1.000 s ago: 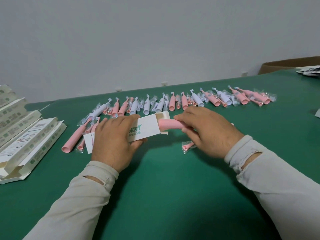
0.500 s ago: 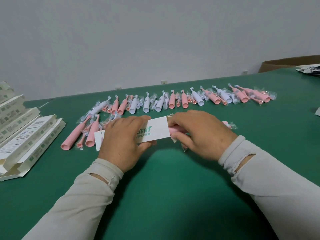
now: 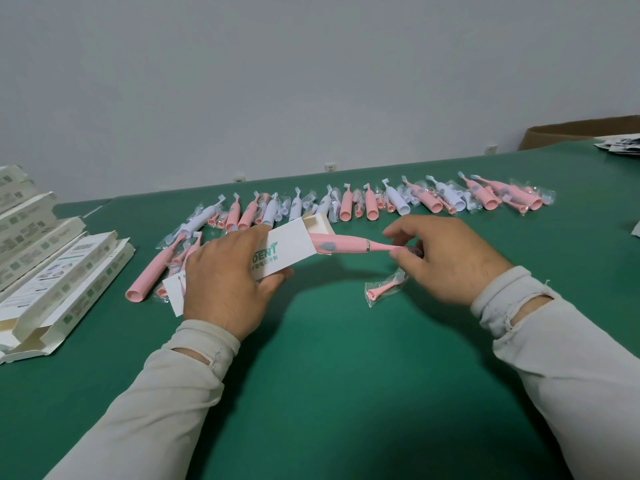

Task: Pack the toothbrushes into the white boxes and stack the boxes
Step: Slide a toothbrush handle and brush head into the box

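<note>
My left hand (image 3: pixel 225 282) grips a white box (image 3: pixel 291 251) with green lettering, held tilted above the green table, its open end to the right. A pink toothbrush (image 3: pixel 346 244) sticks out of that open end, its thick part inside and its thin neck pointing right. My right hand (image 3: pixel 446 258) pinches the neck end between thumb and fingers. A small bagged pink brush head (image 3: pixel 384 289) lies on the table just below my right hand. A long row of pink and white toothbrushes (image 3: pixel 367 204) in clear bags runs across the table behind my hands.
Several white boxes (image 3: pixel 52 271), flaps open, lie overlapping at the left edge of the table. More pink toothbrushes (image 3: pixel 149 275) lie left of my left hand. A brown cardboard box (image 3: pixel 575 131) and some papers (image 3: pixel 620 143) sit at the far right corner.
The box has lifted and tilted up at its right end. The pink toothbrush, almost hidden in the box before, now sticks out far to the right, with my right hand on its neck.
</note>
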Available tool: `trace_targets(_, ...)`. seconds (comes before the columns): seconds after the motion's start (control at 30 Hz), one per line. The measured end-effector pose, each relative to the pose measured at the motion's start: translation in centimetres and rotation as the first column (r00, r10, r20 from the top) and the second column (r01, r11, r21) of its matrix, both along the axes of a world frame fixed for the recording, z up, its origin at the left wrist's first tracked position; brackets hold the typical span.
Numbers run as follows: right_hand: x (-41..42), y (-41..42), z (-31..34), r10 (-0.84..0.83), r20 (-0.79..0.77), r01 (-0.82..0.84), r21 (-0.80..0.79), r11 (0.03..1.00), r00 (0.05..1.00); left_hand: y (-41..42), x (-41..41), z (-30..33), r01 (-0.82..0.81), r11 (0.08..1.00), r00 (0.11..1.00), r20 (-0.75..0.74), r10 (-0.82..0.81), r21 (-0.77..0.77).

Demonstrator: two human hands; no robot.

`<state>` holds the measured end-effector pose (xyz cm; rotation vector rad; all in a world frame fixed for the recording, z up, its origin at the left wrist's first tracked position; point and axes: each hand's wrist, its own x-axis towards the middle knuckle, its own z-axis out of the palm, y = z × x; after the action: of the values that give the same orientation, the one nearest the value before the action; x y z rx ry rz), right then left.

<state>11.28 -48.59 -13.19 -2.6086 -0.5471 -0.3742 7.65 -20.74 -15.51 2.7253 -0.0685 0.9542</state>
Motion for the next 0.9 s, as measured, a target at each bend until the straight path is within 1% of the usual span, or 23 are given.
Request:
trace_targets(0.1, 0.1, 0.2, -0.2, 0.02, 0.017, -0.021, 0.08, 0.997, 1.0, 0.2, -0.1, 0.1, 0.008, 1.0, 1.0, -0.011, -0.008, -0.006)
trace_targets(0.2, -0.1, 0.5, -0.3, 0.095, 0.058, -0.104, 0.171, 0.98, 0.994, -0.1, -0.2, -0.1, 0.097, 0.995, 0.995, -0.03, -0.096, 0.025)
trace_targets(0.27, -0.6, 1.4, -0.7, 0.167, 0.063, -0.176, 0.185, 0.967, 0.984, -0.6, -0.3, -0.3, 0.161, 0.986, 0.985, -0.064, -0.158, 0.051)
trace_targets(0.33, -0.8, 2.5, -1.2, 0.21, 0.069, -0.22, 0.194, 0.956, 0.975, -0.9, -0.1, -0.4, 0.171, 0.984, 0.983, -0.069, -0.167, 0.051)
trace_targets(0.4, -0.7, 2.9, -1.4, 0.197, 0.06, -0.206, 0.245, 0.947, 0.979, -0.7, -0.1, -0.3, 0.15, 0.988, 0.988, -0.05, -0.148, 0.035)
trace_targets(0.53, -0.6, 2.6, -1.4, 0.141, 0.022, -0.137, 0.423, 0.896, 0.99, -0.2, -0.2, -0.2, 0.122, 0.992, 0.991, -0.049, -0.122, 0.01)
trace_targets(0.6, -0.9, 2.9, -1.5, 0.162, 0.012, -0.149, 0.474, 0.868, 0.987, -0.4, -0.3, -0.2, 0.134, 0.991, 0.99, -0.047, -0.133, 0.012)
trace_targets(0.73, -1.2, 3.8, -1.7, 0.192, 0.05, -0.193, 0.449, 0.872, 0.98, -0.6, -0.2, -0.2, 0.152, 0.988, 0.988, -0.041, -0.151, 0.023)
trace_targets(0.83, -1.0, 3.4, -1.7, 0.131, 0.058, -0.143, 0.492, 0.859, 0.99, -0.4, -0.2, -0.3, 0.133, 0.991, 0.99, -0.054, -0.132, 0.016)
trace_targets(0.9, -0.9, 3.3, -1.8, 0.107, 0.052, -0.119, 0.482, 0.868, 0.993, -0.4, -0.1, -0.3, 0.139, 0.99, 0.989, -0.054, -0.138, 0.022)
